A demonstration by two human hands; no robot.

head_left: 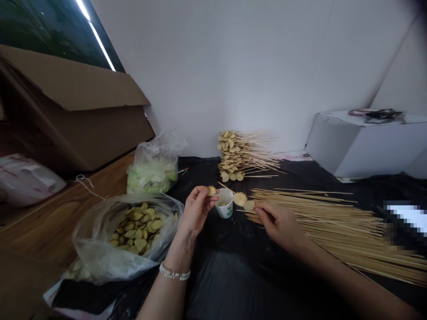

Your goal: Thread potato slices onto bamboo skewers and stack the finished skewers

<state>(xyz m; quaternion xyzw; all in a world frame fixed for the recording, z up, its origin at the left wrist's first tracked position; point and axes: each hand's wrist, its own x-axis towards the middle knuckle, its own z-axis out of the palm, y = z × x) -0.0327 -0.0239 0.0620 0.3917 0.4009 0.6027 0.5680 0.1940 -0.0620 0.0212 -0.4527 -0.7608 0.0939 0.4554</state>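
Observation:
My left hand pinches a potato slice between thumb and fingers, just left of the paper cup's rim. In my right hand is a wooden skewer with two potato slices on it, its bare tip pointing left over the cup. The fingers close right beside the nearer slice. Below and between the hands, a white paper cup with a green print stands upright. Something pale lies inside it. An open clear plastic bag full of potato slices sits left of my left forearm.
Loose skewers spread across the black sheet on the right. Filled skewers are stacked by the wall. A bag of pale green pieces stands at back left, near a cardboard box. A white box is at right.

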